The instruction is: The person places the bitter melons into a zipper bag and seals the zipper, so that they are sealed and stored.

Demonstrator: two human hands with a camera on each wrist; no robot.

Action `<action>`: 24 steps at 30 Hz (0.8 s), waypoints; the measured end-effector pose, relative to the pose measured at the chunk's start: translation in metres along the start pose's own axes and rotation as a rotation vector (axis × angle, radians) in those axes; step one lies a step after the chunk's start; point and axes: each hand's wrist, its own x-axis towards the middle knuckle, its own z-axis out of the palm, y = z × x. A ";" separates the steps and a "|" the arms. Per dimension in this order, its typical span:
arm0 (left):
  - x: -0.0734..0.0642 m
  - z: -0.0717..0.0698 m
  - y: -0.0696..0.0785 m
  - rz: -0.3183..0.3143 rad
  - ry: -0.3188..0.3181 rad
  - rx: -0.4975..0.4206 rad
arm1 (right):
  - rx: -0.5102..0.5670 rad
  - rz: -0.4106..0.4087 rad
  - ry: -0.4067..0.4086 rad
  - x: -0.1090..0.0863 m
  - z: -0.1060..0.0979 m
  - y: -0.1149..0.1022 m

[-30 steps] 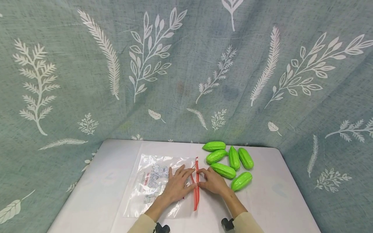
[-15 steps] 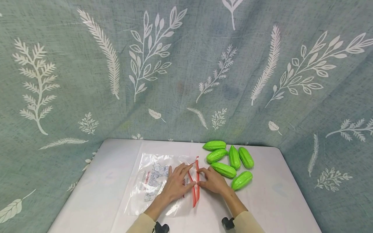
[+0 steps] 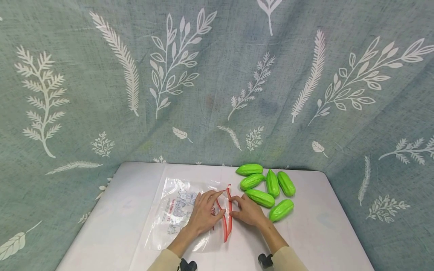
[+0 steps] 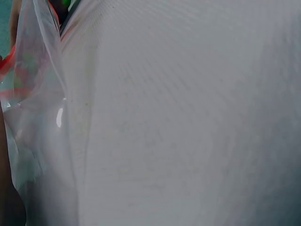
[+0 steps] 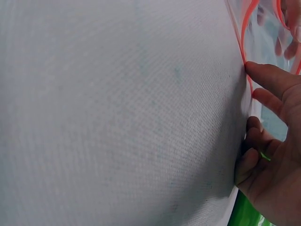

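A clear zip bag (image 3: 161,233) with blue and red print lies flat on the table, its red-edged mouth (image 3: 230,220) facing right and parted. My left hand (image 3: 203,215) lies over the bag's upper layer, thumb and fingers holding that layer's red edge back to the left. Across the gap, my right hand (image 3: 249,210) pinches the other red edge; the right wrist view shows thumb and index finger of this right hand (image 5: 282,174) at the strip. Clear film (image 4: 42,117) stands raised in the left wrist view.
Several bright green, ridged, gourd-shaped pieces (image 3: 259,198) are grouped behind and right of my right hand, the nearest one (image 3: 281,210) beside my wrist. The white table (image 3: 322,226) ends at a patterned curtain (image 3: 217,113).
The left hand has drawn its red edge slightly to the left and its fingers have come closer together, so the bag's mouth gapes wider. The right hand stays nearly still.
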 end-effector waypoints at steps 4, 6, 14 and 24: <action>-0.001 0.001 0.000 -0.014 0.001 -0.022 | -0.008 -0.001 -0.002 0.000 0.001 0.001; -0.002 0.002 0.000 -0.025 -0.010 -0.028 | -0.007 -0.002 -0.004 0.000 0.001 0.001; -0.002 0.004 -0.001 -0.029 -0.041 -0.010 | -0.005 -0.001 -0.003 0.000 0.000 0.000; -0.001 0.004 -0.002 -0.027 -0.020 -0.027 | -0.005 -0.004 -0.006 -0.001 -0.001 -0.001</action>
